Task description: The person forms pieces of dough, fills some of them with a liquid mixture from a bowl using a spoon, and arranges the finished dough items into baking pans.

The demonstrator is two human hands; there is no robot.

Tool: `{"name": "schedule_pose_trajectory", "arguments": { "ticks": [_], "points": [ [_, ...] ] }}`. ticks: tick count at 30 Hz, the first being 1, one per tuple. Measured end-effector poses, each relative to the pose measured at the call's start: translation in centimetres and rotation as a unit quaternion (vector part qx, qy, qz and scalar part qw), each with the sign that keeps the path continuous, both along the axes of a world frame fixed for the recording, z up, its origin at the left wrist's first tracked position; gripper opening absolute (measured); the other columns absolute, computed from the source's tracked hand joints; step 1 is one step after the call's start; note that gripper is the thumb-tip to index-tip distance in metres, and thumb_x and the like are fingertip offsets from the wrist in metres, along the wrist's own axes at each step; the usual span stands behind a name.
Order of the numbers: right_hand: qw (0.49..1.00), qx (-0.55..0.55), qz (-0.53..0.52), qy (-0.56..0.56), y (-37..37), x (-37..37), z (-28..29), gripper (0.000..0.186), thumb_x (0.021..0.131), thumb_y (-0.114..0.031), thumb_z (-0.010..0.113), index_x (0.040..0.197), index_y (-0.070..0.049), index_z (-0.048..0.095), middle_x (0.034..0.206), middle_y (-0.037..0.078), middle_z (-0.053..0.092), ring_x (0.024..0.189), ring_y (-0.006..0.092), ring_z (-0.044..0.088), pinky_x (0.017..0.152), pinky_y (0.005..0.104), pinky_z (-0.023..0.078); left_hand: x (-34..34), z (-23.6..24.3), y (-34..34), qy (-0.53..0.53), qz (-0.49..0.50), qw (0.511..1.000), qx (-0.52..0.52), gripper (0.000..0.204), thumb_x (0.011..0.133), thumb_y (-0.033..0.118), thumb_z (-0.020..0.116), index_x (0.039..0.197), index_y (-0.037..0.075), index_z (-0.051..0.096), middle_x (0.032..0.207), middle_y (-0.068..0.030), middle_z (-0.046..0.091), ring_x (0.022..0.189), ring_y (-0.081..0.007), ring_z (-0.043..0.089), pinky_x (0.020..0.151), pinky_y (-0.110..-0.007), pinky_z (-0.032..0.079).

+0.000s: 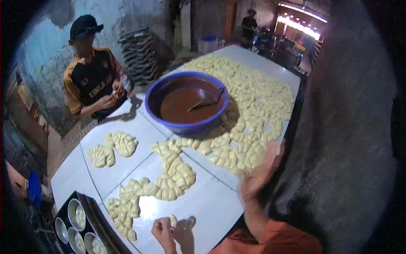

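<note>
My left hand [163,230] is closed in a pinch above the white tabletop, near its front edge. A small pale dough piece [173,220] shows at its fingertips. My right hand [259,172] is raised at the right edge of the table, beside a spread of cut dough pieces [242,153]. Motion smears its fingers, so what they hold, if anything, cannot be made out. Between the hands and the basin, a winding band of dough pieces [174,174] lies on the table. Two fan-shaped dough clusters [101,156] sit farther left.
A blue basin [154,120] of brown liquid, with a dark utensil in it, stands mid-table. At lower left, a dark tray [86,206] carries round tins with dough inside. A co-worker [94,80] stands across the table, hands together. Stacked dark trays [138,55] rise behind.
</note>
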State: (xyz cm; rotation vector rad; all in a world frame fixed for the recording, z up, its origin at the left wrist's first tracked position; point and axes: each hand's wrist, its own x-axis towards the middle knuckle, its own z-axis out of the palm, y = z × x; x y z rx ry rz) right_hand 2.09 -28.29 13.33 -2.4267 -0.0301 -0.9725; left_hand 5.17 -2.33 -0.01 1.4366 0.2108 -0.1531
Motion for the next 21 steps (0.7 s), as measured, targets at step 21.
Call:
{"name": "schedule_pose_trajectory", "arguments": {
  "ticks": [21],
  "points": [
    [0.726,0.518,0.258,0.37,6.9,1.4,-13.7,0.032,0.097,-0.011,0.062,0.127,0.001,0.058,0.098,0.004,0.07,0.084,0.0089,0.066,0.074,0.023,0.054,0.4,2.4,-4.1,-0.011,-0.029,0.999,0.004,0.013,0.093,0.014,0.068,0.093,0.0,0.068,0.078,-0.0009,0.064,0.063,-0.0053,0.054,0.055,-0.022,0.042]
  ]
}}
